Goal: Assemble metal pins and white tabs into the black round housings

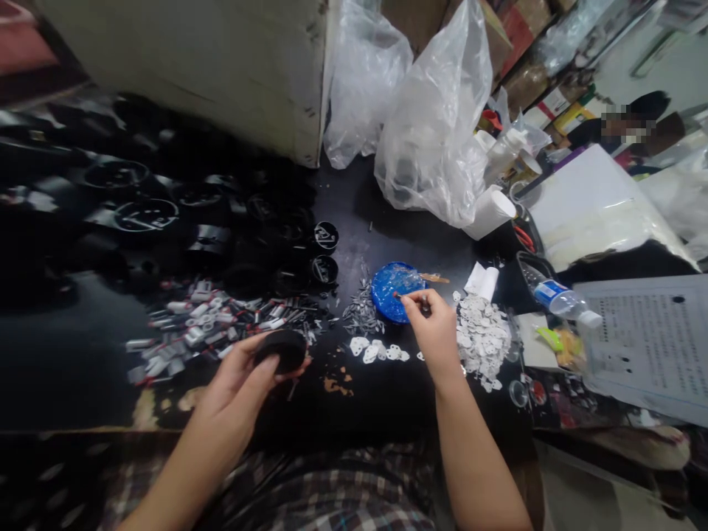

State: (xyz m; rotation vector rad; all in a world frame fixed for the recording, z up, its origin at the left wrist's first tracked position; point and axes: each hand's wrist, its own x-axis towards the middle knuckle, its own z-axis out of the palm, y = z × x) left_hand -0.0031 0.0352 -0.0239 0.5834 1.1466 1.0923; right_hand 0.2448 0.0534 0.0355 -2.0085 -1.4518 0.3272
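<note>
My left hand (243,376) is closed around a round black part (281,351), shaped like a shallow cup or cap, above the front of the table. My right hand (434,324) pinches a slim dark tool (425,304), whose tip reaches over a blue round lid (387,291). A shiny, clear, grease-like smear covers the lid. The tool's exact kind is mostly hidden by my fingers. Small metal pins (362,313) lie left of the lid. In front of it are flat white pieces (373,349), and a larger heap of them (484,335) sits beside my right hand.
Small white and silver cylinders (188,324) with red bits are heaped at left, before many black round housings (147,214). Plastic bags (436,125) stand at the back. A plastic bottle (558,295) and a printed sheet (647,339) lie at right. Another person is farther off.
</note>
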